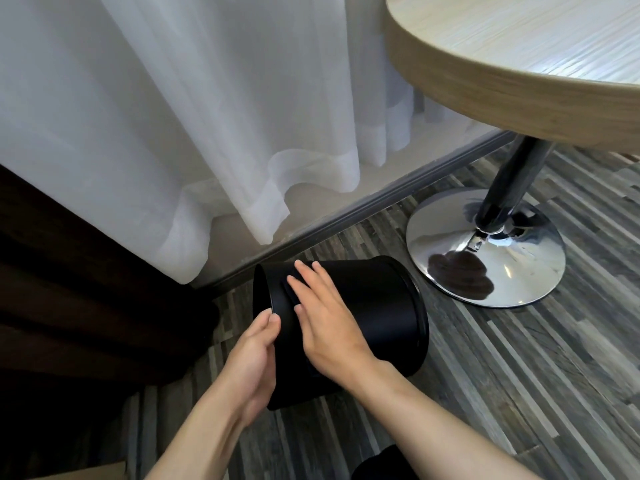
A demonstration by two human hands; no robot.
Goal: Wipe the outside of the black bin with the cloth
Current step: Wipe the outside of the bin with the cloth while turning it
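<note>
Down on the floor [502, 393], striped grey wood-look planks, the bin [374, 306] lies tipped on its side, black and round, one end toward the dark curtain [69, 289], the other toward the chrome base [485, 251]. Bin sits just in front of the baseboard [346, 209], near the base but not touching it. Left hand [254, 362] is at the bin's left end, thumb over the edge there, other fingers hidden behind it; its grip is closed on that end and steadies the bin. Right hand [322, 317] lies palm-down on the bin's upper side, fingers [304, 271] spread and flat, pointing toward the baseboard; its grip is wide, curled round nothing. A dark fold shows under the right fingertips on the bin's wall, black on black; cannot tell if it is the cloth or part of the bin. Both forearms bare, coming in from the lower edge of view. Behind the bin, a sheer white curtain [173, 133] hangs to just above the floor. Right of the bin, the base carries a dark post [512, 181] up to a round wood-grain tabletop [536, 64]. A pale cardboard corner [100, 472] shows at the lower left.
</note>
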